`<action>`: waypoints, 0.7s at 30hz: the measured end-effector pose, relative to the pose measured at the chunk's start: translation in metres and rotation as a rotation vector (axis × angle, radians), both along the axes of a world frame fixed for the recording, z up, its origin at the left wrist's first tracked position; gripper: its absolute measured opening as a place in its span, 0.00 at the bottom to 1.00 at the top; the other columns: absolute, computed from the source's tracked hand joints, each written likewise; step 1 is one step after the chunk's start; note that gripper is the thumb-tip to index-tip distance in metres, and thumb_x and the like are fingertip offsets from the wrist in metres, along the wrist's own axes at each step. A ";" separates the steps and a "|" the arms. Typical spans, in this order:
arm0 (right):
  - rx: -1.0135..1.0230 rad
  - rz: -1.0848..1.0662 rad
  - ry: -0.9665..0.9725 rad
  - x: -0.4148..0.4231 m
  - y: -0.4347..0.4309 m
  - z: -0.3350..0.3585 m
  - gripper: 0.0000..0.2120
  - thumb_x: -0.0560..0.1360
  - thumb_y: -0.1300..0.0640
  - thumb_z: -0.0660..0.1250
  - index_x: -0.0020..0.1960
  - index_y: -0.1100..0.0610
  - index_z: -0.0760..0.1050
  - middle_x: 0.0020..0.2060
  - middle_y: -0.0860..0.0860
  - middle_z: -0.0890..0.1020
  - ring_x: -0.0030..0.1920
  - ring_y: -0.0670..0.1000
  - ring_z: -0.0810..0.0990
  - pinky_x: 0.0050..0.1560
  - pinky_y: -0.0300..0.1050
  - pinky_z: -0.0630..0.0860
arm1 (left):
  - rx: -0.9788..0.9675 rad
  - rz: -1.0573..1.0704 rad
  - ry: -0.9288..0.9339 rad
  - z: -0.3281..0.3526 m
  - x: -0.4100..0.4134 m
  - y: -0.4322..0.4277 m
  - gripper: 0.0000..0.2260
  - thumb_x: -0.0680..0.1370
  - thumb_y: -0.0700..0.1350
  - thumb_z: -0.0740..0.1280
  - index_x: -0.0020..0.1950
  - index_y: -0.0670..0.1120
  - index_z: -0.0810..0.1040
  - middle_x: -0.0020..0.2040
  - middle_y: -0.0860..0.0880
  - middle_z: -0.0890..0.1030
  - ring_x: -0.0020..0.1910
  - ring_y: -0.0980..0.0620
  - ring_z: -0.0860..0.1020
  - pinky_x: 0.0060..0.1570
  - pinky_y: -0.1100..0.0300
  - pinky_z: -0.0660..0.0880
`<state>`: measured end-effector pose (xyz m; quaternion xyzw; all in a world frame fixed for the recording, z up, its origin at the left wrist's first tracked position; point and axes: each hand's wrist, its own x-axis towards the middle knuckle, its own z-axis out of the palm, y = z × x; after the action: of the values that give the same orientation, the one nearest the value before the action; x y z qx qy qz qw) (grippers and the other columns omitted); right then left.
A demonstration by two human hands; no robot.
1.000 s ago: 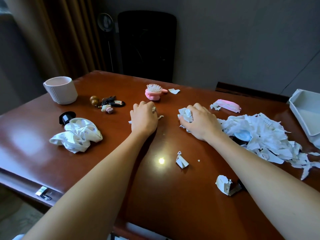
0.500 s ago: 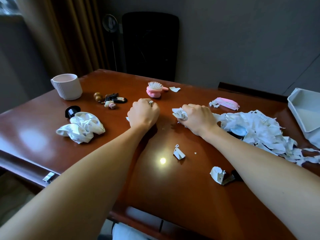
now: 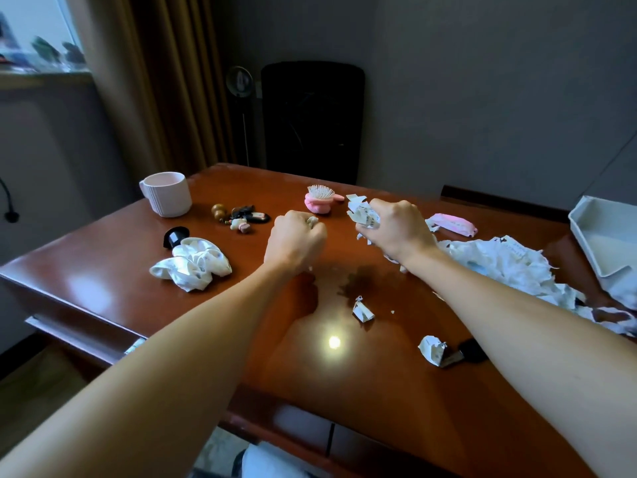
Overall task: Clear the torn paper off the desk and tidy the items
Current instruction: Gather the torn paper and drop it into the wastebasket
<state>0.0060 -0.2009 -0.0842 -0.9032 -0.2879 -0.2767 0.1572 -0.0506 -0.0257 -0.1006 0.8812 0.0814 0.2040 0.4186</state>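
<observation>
Clutching scraps in both fists, right hand (image 3: 396, 229) full, left hand (image 3: 296, 241) seemingly holding little, with the big torn paper heap (image 3: 506, 267) at right and two near scraps (image 3: 362, 310) left on the desk (image 3: 379, 391).

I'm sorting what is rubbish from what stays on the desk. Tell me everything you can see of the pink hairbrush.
The pink hairbrush is small and rounded, of what looks like glossy plastic, with a chunky body and a short stubby handle pointing right. Pale bristles fan upward from its top. It rests on the brown desk near the far edge, beyond both hands and apart from them. A white paper scrap lies close to its handle end; whether they touch cannot be told. Nothing holds it.
</observation>
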 end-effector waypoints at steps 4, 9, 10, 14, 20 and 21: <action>0.054 0.063 -0.060 -0.008 0.014 0.018 0.15 0.73 0.51 0.74 0.45 0.63 0.78 0.44 0.62 0.85 0.43 0.61 0.84 0.28 0.35 0.57 | 0.043 0.015 -0.076 0.016 -0.018 0.017 0.13 0.74 0.43 0.59 0.30 0.40 0.72 0.29 0.41 0.79 0.29 0.40 0.80 0.24 0.52 0.78; 0.071 0.156 -0.085 -0.025 0.044 0.032 0.16 0.71 0.52 0.76 0.38 0.63 0.76 0.33 0.60 0.83 0.33 0.60 0.81 0.29 0.37 0.58 | 0.046 0.058 -0.119 0.033 -0.046 0.049 0.14 0.74 0.42 0.58 0.34 0.35 0.74 0.28 0.40 0.80 0.24 0.46 0.79 0.25 0.50 0.80; 0.073 0.175 -0.102 -0.029 0.051 0.035 0.16 0.70 0.52 0.77 0.37 0.62 0.75 0.32 0.60 0.82 0.31 0.59 0.81 0.28 0.35 0.56 | 0.041 0.072 -0.126 0.036 -0.052 0.056 0.14 0.74 0.42 0.59 0.34 0.36 0.76 0.29 0.41 0.80 0.25 0.46 0.79 0.25 0.52 0.80; 0.066 0.246 -0.165 -0.050 0.084 0.043 0.15 0.68 0.56 0.79 0.37 0.64 0.75 0.34 0.62 0.83 0.32 0.59 0.82 0.27 0.32 0.56 | 0.046 0.133 -0.149 0.039 -0.073 0.088 0.15 0.75 0.42 0.59 0.28 0.42 0.71 0.27 0.44 0.78 0.26 0.49 0.75 0.24 0.62 0.73; 0.030 0.368 -0.190 -0.077 0.151 0.042 0.16 0.69 0.55 0.79 0.36 0.59 0.71 0.33 0.60 0.82 0.31 0.60 0.80 0.29 0.41 0.64 | 0.042 0.267 -0.150 0.036 -0.115 0.149 0.16 0.75 0.42 0.61 0.27 0.41 0.69 0.27 0.44 0.75 0.27 0.54 0.69 0.27 0.63 0.67; 0.032 0.412 -0.213 -0.082 0.163 0.041 0.17 0.68 0.56 0.79 0.36 0.57 0.70 0.32 0.61 0.82 0.31 0.59 0.80 0.29 0.41 0.65 | 0.048 0.295 -0.154 0.036 -0.126 0.160 0.17 0.75 0.41 0.61 0.26 0.45 0.68 0.27 0.48 0.75 0.27 0.54 0.70 0.26 0.65 0.67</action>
<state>-0.0764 -0.0377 -0.0429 -0.7885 -0.4768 -0.3370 0.1933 -0.1764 0.1344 -0.0644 0.8512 0.1729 0.3321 0.3679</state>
